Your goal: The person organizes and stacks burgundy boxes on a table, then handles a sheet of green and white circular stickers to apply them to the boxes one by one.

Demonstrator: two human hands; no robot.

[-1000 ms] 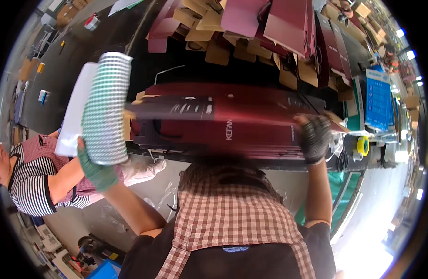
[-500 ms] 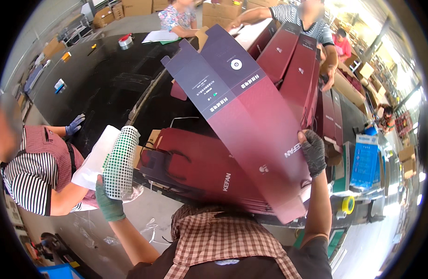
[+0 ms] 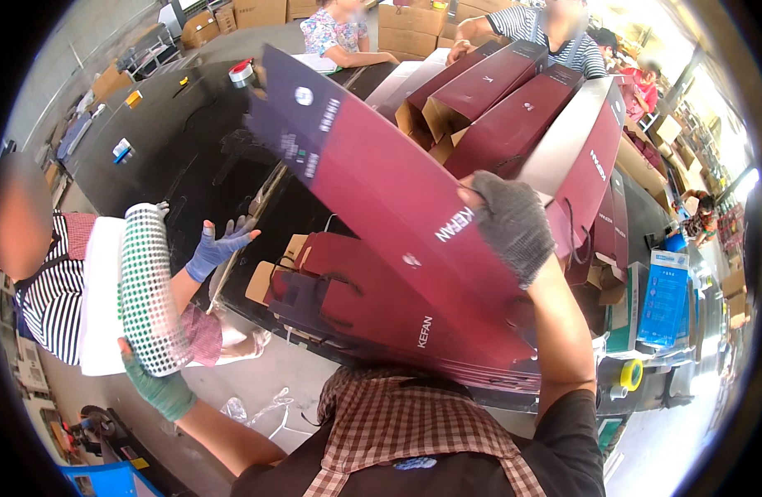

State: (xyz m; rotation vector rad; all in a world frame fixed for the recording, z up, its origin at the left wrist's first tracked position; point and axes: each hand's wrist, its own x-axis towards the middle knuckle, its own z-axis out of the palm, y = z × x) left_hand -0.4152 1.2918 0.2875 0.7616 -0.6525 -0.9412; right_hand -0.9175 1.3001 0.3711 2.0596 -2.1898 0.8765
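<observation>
My left hand (image 3: 159,388), in a green glove with bare fingertips, supports the lower end of a rolled mat (image 3: 153,290) with a white holed face and green showing through. A white sheet (image 3: 101,290) lies along the roll's left side. My right hand (image 3: 511,228), in a dark grey glove, grips the edge of a long maroon carton (image 3: 381,190) with a dark purple far end. This carton slants over a stack of flattened maroon cartons (image 3: 381,306) with black cord handles. Its far end is blurred.
Several opened maroon boxes (image 3: 497,124) lie side by side beyond my right hand. At left stands a co-worker with a blue-gloved hand (image 3: 219,248) over the black table (image 3: 190,149). Yellow tape (image 3: 631,374) and a blue package (image 3: 662,298) are at right.
My left hand and the roll have shifted left and lower. My right hand has moved up and left, swinging the carton's far end left. The co-worker's gloved hand has come nearer.
</observation>
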